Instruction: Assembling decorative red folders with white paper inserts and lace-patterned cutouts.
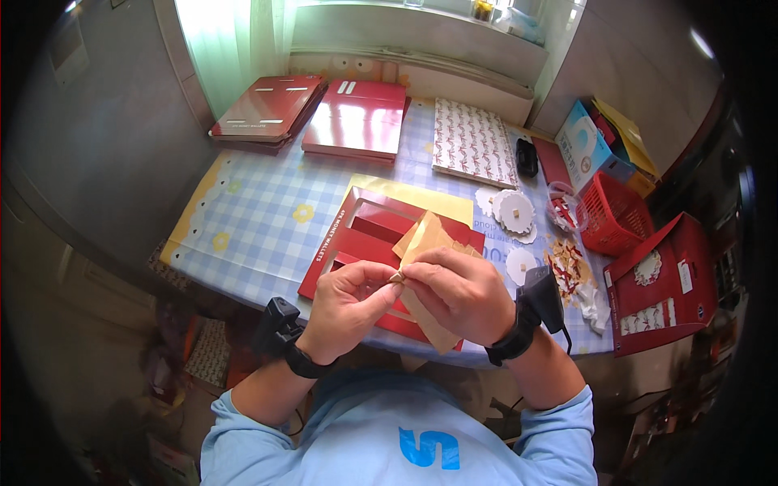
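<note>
Tan paper sheet (428,243) pinched in left hand (348,304), right hand (462,296) grip; red box (356,235) beneath.

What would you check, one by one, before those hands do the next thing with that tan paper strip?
1. Both hands on the strip: left hand and right hand pinch the tan paper strip where their fingertips meet: ok.
2. Strip whole, not torn: partly hidden by the fingers: cannot tell.
3. Red folded card lies flat right beneath the hands: ok.
4. White paper doilies within reach on the right: ok.
5. Scrap pile kept apart from the card: ok.
6. Checked tablecloth lies smooth: ok.
</note>
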Action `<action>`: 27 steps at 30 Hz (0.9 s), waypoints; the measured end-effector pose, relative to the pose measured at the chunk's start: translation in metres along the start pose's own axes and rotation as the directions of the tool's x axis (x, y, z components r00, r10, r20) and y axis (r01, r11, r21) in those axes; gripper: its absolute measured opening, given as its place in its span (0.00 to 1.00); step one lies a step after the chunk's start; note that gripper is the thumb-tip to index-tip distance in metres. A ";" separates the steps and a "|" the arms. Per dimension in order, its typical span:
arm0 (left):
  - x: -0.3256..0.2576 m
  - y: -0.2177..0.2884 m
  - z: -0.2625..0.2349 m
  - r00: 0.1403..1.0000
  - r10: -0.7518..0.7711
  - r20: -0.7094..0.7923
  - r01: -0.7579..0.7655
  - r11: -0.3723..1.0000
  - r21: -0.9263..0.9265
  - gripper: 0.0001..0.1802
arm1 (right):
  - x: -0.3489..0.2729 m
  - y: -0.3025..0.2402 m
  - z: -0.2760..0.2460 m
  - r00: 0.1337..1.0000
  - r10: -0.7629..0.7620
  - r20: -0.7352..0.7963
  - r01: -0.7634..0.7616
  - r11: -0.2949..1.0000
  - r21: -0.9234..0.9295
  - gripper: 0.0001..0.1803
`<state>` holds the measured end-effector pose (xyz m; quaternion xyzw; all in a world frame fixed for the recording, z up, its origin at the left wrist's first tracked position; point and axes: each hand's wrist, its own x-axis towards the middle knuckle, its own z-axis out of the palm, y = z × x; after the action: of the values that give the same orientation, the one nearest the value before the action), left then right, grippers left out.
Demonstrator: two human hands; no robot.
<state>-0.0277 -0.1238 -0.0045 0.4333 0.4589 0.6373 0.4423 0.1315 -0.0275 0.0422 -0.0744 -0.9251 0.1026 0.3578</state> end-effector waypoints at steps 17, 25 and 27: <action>0.000 -0.002 0.001 0.996 0.082 0.033 -0.084 0.993 0.078 0.07 | 0.012 0.005 -0.016 0.866 0.426 0.262 -0.496 0.801 0.335 0.08; 0.003 -0.002 0.004 0.998 0.037 0.051 -0.037 0.999 0.003 0.07 | -0.010 0.020 -0.032 0.733 0.633 0.250 -0.625 0.482 0.614 0.07; 0.005 -0.003 -0.004 0.999 0.043 0.024 -0.042 0.998 -0.041 0.06 | -0.018 0.023 -0.058 0.756 0.620 0.209 -0.587 0.501 0.637 0.06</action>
<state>-0.0319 -0.1192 -0.0076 0.4417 0.4313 0.6501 0.4430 0.1854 -0.0014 0.0672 -0.2610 -0.7300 0.5431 0.3226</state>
